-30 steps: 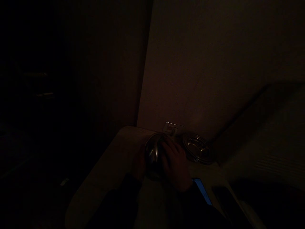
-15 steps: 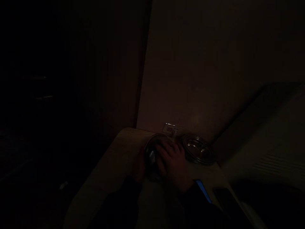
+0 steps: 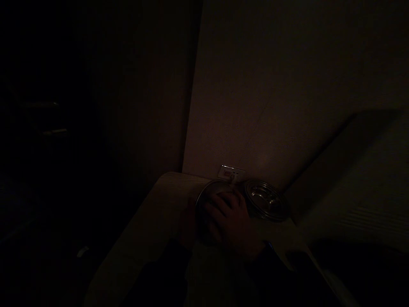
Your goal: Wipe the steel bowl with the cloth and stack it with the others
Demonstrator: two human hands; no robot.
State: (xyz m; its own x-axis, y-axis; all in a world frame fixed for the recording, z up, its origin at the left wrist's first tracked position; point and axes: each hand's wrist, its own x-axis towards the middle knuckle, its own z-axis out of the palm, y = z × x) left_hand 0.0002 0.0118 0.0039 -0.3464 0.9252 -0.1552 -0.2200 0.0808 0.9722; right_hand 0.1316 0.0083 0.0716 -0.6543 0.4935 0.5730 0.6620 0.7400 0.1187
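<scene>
The scene is very dark. A round, shiny metal bowl (image 3: 198, 209) is on the pale table (image 3: 153, 213), between my two hands. My left hand (image 3: 188, 224) is closed along its left side; most of those fingers are lost in shadow. Across the bowl from the right lies my right hand (image 3: 231, 221), its fingers bent over the metal and touching it. Whether anything is under those fingers is hidden. Just beyond, at the right, several nested metal dishes (image 3: 266, 200) sit near the wall.
A wall socket (image 3: 230, 172) with something plugged in is right behind the bowl. A dark flat object (image 3: 300, 259) lies near the table's right edge. A pale panel with slats (image 3: 367, 217) stands at the right. Deep shadow covers the left side.
My right hand has shifted slightly down over the bowl, its fingers more bent. The blue glow at my right wrist has gone dark. The bowl has barely moved.
</scene>
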